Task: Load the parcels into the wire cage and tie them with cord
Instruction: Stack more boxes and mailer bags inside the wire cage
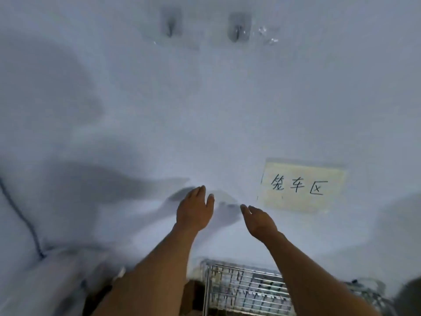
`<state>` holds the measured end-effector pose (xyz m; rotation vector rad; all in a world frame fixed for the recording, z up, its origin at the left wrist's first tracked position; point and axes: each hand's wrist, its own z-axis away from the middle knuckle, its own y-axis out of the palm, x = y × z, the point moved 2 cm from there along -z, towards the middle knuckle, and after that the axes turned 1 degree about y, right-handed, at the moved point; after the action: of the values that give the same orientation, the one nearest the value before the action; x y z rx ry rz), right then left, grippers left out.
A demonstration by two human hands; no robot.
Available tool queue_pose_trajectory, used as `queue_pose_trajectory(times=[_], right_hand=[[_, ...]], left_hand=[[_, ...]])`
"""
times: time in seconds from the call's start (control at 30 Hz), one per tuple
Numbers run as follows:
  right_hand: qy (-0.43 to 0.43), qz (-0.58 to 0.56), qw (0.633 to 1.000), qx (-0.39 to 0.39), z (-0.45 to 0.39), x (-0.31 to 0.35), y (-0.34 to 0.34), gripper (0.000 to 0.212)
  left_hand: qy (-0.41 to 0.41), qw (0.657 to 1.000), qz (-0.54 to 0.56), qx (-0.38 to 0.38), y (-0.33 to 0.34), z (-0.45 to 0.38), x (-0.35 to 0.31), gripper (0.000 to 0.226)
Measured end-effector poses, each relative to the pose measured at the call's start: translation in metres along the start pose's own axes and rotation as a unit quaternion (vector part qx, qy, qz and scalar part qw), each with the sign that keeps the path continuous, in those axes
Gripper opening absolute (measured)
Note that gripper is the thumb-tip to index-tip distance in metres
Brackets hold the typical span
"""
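My left hand (194, 209) and my right hand (259, 221) are raised in front of a white wall, fingers apart, holding nothing. Both bare forearms reach up from the bottom of the view. Below them, at the bottom edge, stands the wire cage (246, 288), its metal grid top rim visible between my arms. A brown parcel (190, 295) shows partly beside the cage's left side, mostly hidden by my left arm. No cord is visible in my hands.
A yellowish paper label with handwritten characters (303, 185) is taped to the wall right of my hands. Two clear adhesive hooks (238, 27) sit high on the wall. A dark cable (20, 215) runs down the left. Tangled wires (364, 290) lie at bottom right.
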<state>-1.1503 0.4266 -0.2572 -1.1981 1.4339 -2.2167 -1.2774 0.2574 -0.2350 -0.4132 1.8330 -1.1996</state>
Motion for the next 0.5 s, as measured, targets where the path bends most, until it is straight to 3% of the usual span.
queue_pose_trajectory(times=[0.13,0.27,0.37,0.5], right_hand=[[-0.100,-0.002,0.995,-0.020,0.015,0.108,-0.043,0.073],[-0.215,0.000,0.976,0.018,0.041,0.218,-0.018,0.076],[-0.302,-0.002,0.950,0.085,0.100,0.307,0.046,0.079],[-0.399,0.050,0.894,0.198,0.192,0.403,0.176,0.100]], left_hand=[[-0.035,0.996,-0.006,-0.085,-0.137,0.015,0.027,0.062],[-0.127,0.978,-0.031,-0.165,-0.231,0.091,0.096,0.062],[-0.248,0.946,-0.033,-0.207,-0.272,0.190,0.169,0.063],[-0.393,0.886,-0.029,-0.245,-0.298,0.349,0.266,0.063]])
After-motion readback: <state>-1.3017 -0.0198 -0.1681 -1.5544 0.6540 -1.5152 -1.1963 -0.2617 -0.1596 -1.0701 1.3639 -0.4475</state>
